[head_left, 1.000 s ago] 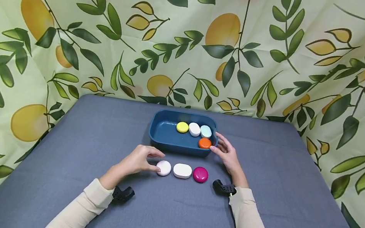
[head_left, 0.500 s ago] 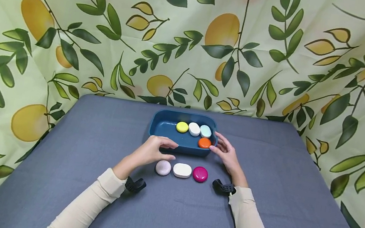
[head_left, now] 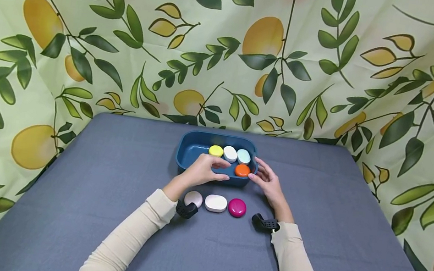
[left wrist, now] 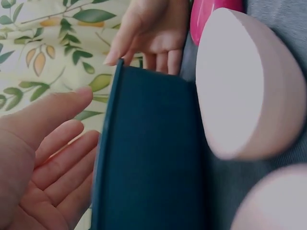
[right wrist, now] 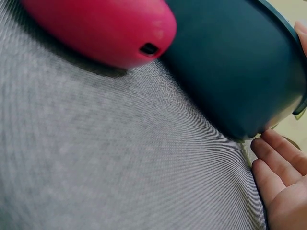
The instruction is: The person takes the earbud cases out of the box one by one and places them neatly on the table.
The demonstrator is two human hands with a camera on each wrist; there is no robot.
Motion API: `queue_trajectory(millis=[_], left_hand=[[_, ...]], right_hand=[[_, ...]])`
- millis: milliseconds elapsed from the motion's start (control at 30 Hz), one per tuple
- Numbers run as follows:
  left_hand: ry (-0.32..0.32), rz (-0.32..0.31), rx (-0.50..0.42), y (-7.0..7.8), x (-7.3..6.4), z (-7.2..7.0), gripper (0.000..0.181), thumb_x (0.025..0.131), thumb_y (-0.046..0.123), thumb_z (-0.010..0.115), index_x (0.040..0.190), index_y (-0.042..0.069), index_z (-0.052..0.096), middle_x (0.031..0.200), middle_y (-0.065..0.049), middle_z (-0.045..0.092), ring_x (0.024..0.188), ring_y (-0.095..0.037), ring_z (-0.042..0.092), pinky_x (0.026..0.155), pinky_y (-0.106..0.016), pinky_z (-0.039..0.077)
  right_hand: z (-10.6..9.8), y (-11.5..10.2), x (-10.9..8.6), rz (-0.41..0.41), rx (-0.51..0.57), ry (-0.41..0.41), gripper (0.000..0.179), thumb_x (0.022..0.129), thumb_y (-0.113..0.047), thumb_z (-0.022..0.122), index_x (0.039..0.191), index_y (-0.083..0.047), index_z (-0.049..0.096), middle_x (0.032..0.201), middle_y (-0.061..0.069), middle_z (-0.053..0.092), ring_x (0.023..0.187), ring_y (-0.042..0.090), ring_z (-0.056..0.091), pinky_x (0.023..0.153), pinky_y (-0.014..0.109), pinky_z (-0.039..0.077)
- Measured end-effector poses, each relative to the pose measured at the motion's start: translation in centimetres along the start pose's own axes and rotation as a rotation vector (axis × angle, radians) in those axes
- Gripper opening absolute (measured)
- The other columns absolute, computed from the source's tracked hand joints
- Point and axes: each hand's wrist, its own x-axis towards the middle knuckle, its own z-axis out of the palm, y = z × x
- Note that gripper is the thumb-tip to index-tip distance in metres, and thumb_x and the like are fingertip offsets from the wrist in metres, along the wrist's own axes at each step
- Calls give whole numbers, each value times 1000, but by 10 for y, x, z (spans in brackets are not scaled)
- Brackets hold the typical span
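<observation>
My left hand (head_left: 205, 169) is over the front of the blue bin (head_left: 190, 157), thumb and fingers apart and nothing between them. My right hand (head_left: 270, 183) touches the bin's right end, with the thumb at the front corner. In the right wrist view, its nearly straight fingers (right wrist: 271, 165) rest against the end wall. The bin holds soap-like pieces: yellow (head_left: 216, 150), white oval (head_left: 230, 154), pale blue (head_left: 243, 157) and orange (head_left: 242, 170). In front lie a round pale piece (head_left: 193, 198), a white oblong one (head_left: 215, 203) and a magenta round one (head_left: 237, 208).
A grey-blue cloth (head_left: 111, 176) covers the table. Behind it hangs a leaf-and-fruit patterned curtain (head_left: 214, 38). Black wrist cameras (head_left: 187, 210) are strapped on both wrists; the left one partly hides the round pale piece.
My left hand has left the round pale piece on the cloth and moved right and forward over the bin. The right hand stays at the bin's end.
</observation>
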Motion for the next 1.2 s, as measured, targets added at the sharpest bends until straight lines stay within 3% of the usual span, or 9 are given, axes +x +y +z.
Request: queue_trajectory(millis=[233,400,500,733,967,1200], left_hand=[[-7,-95,-58,1,25,18,42,83,20,75,118,-2,66,117,-17,71,110,-27,68,97,-35,55],[50,-165,-110,0,37,23,45,86,27,72,120,-1,65,116,-16,71,107,-27,69,93,-33,57],[61,-181,-84,-1,44,26,44,86,25,72,121,-2,65,117,-17,71,107,-27,68,94,-33,56],[13,-245,36,-3,61,34,40,82,17,76,117,-1,67,116,-14,71,108,-25,67,97,-32,54],[-54,-250,185,-4,72,39,35,77,16,81,108,3,73,106,-10,75,98,-21,66,89,-26,54],[-91,-261,222,-3,78,41,34,76,13,81,107,2,73,104,-11,76,96,-22,64,92,-29,53]], right_hand=[[0,3,1,-16,10,-5,61,93,-7,61,148,-9,36,144,29,45,129,42,48,88,3,45],[1,2,1,-12,25,-9,60,93,-6,61,148,-9,37,144,28,46,131,43,47,88,3,45],[1,1,0,-16,17,-2,60,93,-6,61,148,-9,37,143,29,46,131,43,47,88,3,44],[-1,1,0,-15,18,-5,60,93,-6,61,148,-9,36,144,29,44,132,43,46,87,3,45],[-1,2,1,-17,46,-5,61,91,-5,62,147,-9,38,144,28,46,131,40,47,88,5,46],[-1,5,0,-34,38,1,62,91,-8,64,147,-7,37,142,30,46,113,9,59,89,6,47]])
